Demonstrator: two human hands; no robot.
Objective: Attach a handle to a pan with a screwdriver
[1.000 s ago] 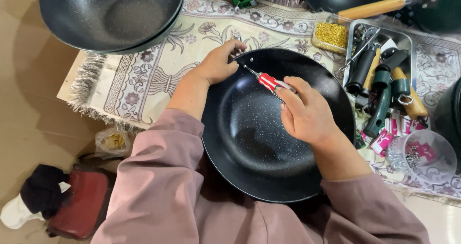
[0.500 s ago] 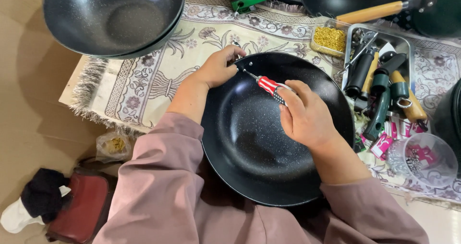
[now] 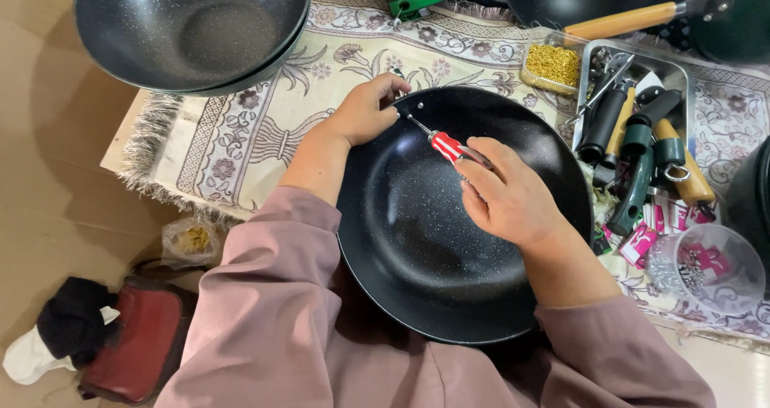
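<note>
The black speckled wok is lying under both hands. The left hand is pinching its far rim, while the right hand is clamping a red-handled screwdriver there; fastening looks unfinished.

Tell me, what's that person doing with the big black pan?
A person in a pink top has a black pan in front of them, over a patterned rug. Their right hand holds a red-handled screwdriver with its tip at the pan's far rim. Their left hand grips that rim right by the tip. Nearby sit a metal tray of handles and two stacked dark bowls.
</note>
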